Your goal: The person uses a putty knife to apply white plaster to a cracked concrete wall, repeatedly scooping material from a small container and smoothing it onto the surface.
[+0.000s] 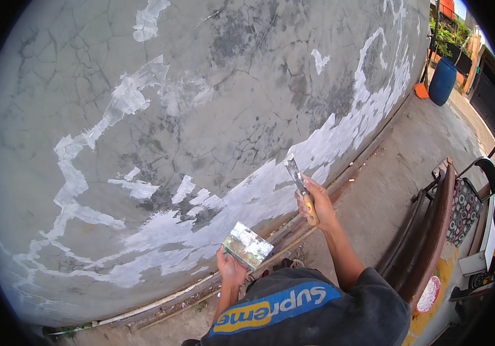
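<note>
My right hand (315,199) is closed round the wooden handle of a putty knife (295,173). Its metal blade points up toward the wall, with pale filler on the tip. In my left hand (231,269) is a small rectangular board (248,245), held by its lower edge and smeared with white filler. In front of me stands a grey, cracked wall (224,127). White filler (161,236) covers its lower part in a broad uneven band, and thinner streaks run up the left side. Whether the blade touches the wall I cannot tell.
A thin pipe (161,301) runs along the foot of the wall. To the right are a brown bench (432,236), a chair with a patterned seat (465,210) and a tub of white material (429,294). Farther off stands a blue barrel (443,82) beside an orange object (421,90).
</note>
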`<state>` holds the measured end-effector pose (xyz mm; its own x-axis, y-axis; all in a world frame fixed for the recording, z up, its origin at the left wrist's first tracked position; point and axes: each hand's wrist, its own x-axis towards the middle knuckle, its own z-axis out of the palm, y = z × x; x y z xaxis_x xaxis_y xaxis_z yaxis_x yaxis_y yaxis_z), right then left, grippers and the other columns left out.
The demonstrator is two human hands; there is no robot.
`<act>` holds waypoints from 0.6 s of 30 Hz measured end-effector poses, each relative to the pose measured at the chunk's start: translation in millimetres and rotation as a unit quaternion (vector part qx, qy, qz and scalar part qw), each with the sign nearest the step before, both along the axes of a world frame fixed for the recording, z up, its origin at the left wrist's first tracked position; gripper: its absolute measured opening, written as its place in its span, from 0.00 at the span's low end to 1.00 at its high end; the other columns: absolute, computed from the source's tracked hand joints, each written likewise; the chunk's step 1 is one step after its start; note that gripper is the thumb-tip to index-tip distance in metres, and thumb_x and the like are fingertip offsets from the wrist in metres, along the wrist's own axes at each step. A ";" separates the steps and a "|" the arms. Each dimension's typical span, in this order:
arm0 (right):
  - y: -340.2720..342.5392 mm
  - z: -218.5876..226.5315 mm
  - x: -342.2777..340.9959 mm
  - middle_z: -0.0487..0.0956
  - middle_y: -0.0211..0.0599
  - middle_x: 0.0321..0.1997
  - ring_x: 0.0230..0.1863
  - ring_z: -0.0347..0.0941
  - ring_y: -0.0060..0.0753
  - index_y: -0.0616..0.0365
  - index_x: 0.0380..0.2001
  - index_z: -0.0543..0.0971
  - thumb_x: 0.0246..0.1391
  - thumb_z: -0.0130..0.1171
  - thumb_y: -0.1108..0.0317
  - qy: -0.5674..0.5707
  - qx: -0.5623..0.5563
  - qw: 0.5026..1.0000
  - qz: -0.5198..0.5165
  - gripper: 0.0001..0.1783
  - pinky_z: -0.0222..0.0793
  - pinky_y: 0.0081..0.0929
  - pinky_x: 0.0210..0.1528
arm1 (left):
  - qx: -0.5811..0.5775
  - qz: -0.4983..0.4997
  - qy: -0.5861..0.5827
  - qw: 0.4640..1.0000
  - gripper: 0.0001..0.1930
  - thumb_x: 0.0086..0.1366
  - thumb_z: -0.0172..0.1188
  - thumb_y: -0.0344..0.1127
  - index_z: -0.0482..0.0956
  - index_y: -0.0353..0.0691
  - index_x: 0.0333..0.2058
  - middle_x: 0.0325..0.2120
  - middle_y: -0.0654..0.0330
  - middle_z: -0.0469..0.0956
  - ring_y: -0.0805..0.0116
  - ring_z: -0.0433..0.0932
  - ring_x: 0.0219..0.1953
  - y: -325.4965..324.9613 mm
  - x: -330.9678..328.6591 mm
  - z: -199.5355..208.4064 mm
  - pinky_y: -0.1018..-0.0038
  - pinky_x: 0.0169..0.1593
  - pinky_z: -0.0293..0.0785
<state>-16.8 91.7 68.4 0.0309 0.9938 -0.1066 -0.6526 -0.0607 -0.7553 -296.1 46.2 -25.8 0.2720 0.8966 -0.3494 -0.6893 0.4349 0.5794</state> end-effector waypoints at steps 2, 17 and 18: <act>22.2 22.5 -5.4 0.72 0.30 0.24 0.14 0.62 0.15 0.53 0.65 0.65 0.68 0.48 0.59 -0.089 0.071 0.992 -0.056 0.25 0.58 0.16 0.13 | 0.013 0.016 0.001 1.000 0.39 0.64 0.41 0.62 0.59 0.37 0.65 0.61 0.52 0.66 0.53 0.65 0.63 -7.1 2.0 -4.3 0.55 0.65 0.58; 157.2 110.7 -84.3 0.74 0.40 0.23 0.20 0.60 0.25 0.55 0.60 0.73 0.59 0.54 0.78 -0.489 0.344 0.650 -0.470 0.25 0.62 0.23 0.25 | 0.029 0.043 0.024 0.998 0.35 0.63 0.47 0.57 0.62 0.39 0.62 0.59 0.53 0.69 0.53 0.67 0.61 -8.6 -54.5 -9.4 0.56 0.64 0.60; 160.3 110.4 -84.3 0.74 0.42 0.23 0.20 0.60 0.26 0.55 0.60 0.73 0.59 0.55 0.78 -0.497 0.342 0.638 -0.479 0.25 0.62 0.23 0.25 | 0.034 0.046 0.031 0.998 0.35 0.63 0.48 0.57 0.62 0.39 0.62 0.59 0.53 0.69 0.53 0.67 0.61 -4.8 -62.3 -7.8 0.56 0.64 0.60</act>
<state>-101.1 251.9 178.7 0.3738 0.2717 0.8868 0.6782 0.5722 -0.4612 -358.4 41.4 -33.6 0.1674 0.9386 -0.3016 -0.6858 0.3306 0.6484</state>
